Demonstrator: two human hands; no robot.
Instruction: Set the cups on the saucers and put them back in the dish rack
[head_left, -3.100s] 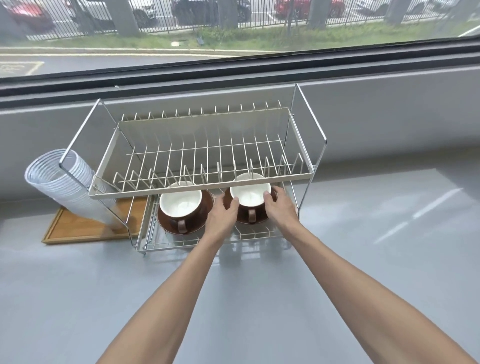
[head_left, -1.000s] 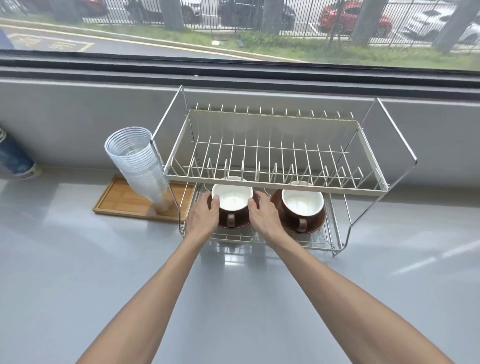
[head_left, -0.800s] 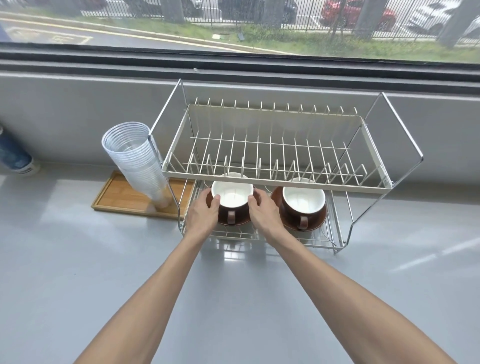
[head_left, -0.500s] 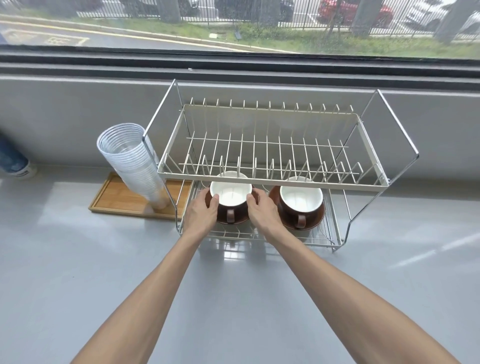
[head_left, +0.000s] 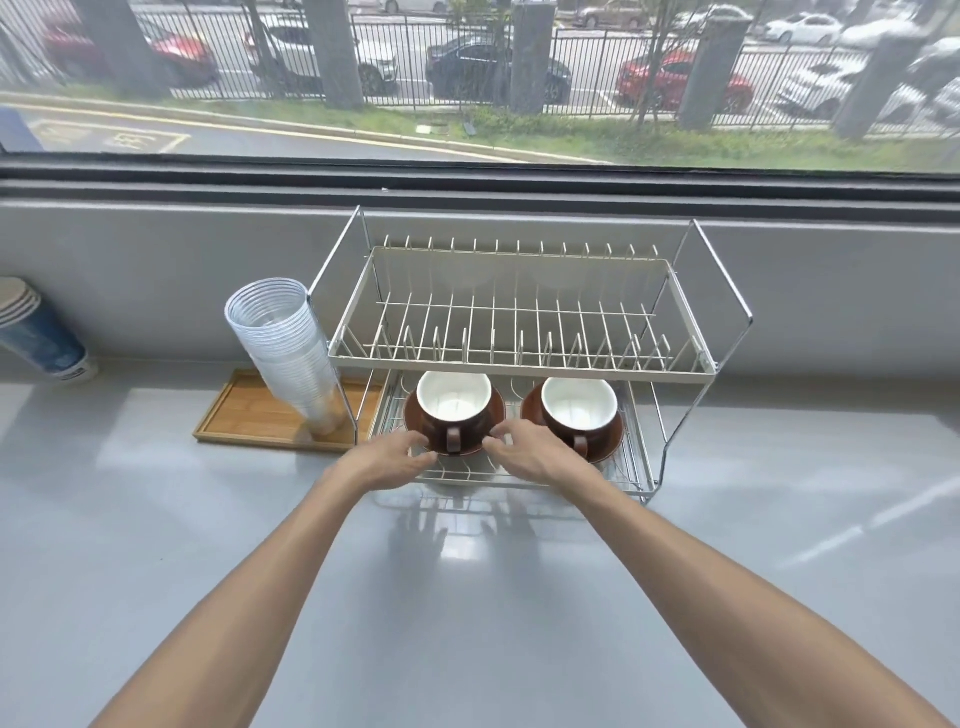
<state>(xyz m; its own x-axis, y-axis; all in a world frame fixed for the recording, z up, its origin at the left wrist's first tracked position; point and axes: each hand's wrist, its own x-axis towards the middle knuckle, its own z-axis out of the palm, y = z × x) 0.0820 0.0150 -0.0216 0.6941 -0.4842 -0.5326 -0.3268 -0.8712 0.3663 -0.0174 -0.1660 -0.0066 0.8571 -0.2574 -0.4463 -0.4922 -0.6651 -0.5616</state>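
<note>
Both hands sit at the front edge of the rack's (head_left: 519, 358) lower shelf, fingers spread and loose, gripping nothing. The left hand (head_left: 382, 460) lies palm down with its fingertips (head_left: 423, 457) just short of the left saucer (head_left: 415, 415); whether they touch its rim cannot be told. The right hand (head_left: 530, 452) mirrors it, fingertips (head_left: 493, 441) close to the same saucer's right front edge.

Between and just beyond the two sets of fingertips stands the left cup (head_left: 453, 415), brown outside, white inside, upright on its saucer, handle pointing toward the person. Right of the right hand's fingers, the right cup (head_left: 579, 413) stands upright on its own saucer (head_left: 608, 441), handle also facing forward. Both sets rest on the lower wire shelf, under the upper tier.

Left of the left hand, beside the rack, a tilted stack of clear cups (head_left: 283, 353) stands on a wooden tray (head_left: 244, 415). Further left, paper cups (head_left: 36, 332) lean against the wall. Everything rests on a grey counter (head_left: 467, 597).
</note>
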